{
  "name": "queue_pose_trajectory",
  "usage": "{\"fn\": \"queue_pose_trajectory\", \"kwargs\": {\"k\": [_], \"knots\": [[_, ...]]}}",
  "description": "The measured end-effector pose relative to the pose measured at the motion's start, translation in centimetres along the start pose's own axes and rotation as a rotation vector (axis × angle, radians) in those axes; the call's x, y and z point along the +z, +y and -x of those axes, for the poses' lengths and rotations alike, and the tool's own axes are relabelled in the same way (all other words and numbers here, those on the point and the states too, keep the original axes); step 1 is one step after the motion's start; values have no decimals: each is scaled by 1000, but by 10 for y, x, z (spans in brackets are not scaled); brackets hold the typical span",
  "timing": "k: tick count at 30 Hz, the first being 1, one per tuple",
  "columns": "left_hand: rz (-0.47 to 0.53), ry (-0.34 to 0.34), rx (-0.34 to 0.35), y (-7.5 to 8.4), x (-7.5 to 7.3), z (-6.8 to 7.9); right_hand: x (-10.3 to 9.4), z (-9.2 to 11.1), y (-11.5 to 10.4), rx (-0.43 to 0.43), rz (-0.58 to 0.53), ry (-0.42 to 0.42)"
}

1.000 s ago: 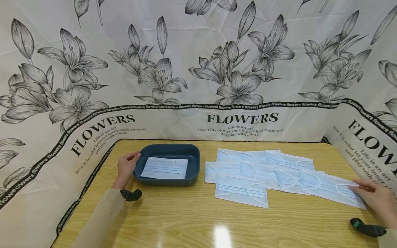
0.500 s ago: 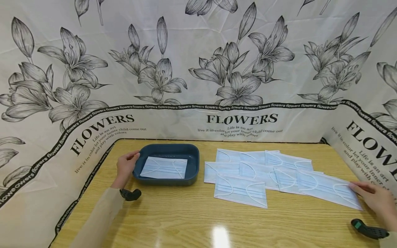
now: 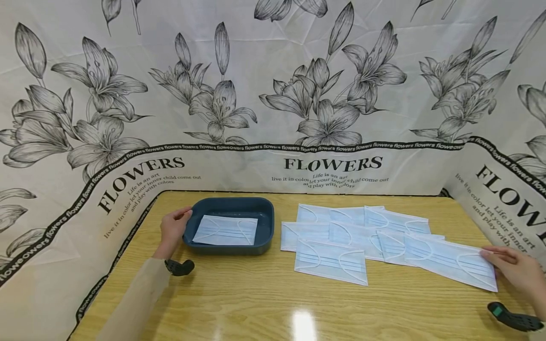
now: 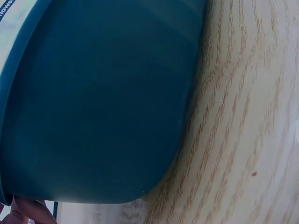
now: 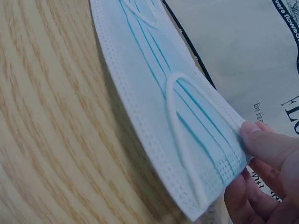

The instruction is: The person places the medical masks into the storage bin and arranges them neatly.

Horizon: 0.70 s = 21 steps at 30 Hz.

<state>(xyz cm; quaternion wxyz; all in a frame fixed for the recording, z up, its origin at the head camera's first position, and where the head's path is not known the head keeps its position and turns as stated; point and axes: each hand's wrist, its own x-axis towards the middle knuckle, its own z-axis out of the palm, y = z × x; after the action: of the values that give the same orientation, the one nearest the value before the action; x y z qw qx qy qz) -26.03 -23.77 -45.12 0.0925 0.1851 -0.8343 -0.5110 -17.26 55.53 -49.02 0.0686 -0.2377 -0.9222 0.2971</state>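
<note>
With thumb and fingers, my right hand [image 3: 514, 267] pinches the right end of a light blue face mask [image 3: 452, 263]. In the right wrist view that end of the mask [image 5: 173, 107] is lifted off the wood, thumb on top and fingers beneath. Its far end overlaps other masks in the head view. My left hand [image 3: 174, 232] grips the left rim of a dark blue plastic tub [image 3: 266, 241]. The tub's outer wall [image 4: 98, 102] fills much of the left wrist view, where only a bit of the fingers [image 4: 35, 210] shows. Inside the tub lies a face mask [image 3: 226, 230].
Several more face masks [image 3: 330, 260] lie overlapping on the wooden table [image 3: 239, 293], right of the tub. A white flower-printed cloth [image 3: 239, 118] hangs behind the table and at both sides. Each wrist wears a black device [image 3: 180, 268].
The pinched mask has shifted slightly left and its right end has come up a little. The left hand and tub stay about where they were.
</note>
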Motion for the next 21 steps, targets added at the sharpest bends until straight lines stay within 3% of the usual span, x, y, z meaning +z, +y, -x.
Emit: {"fn": "queue_pose_trajectory", "kwargs": {"k": [10,21], "knots": [[-2,8,6,2,0,2,-4,-13,1,140,-55,-71],[-8,20,16,2,0,1,-6,-7,-8,203,22,-153]]}}
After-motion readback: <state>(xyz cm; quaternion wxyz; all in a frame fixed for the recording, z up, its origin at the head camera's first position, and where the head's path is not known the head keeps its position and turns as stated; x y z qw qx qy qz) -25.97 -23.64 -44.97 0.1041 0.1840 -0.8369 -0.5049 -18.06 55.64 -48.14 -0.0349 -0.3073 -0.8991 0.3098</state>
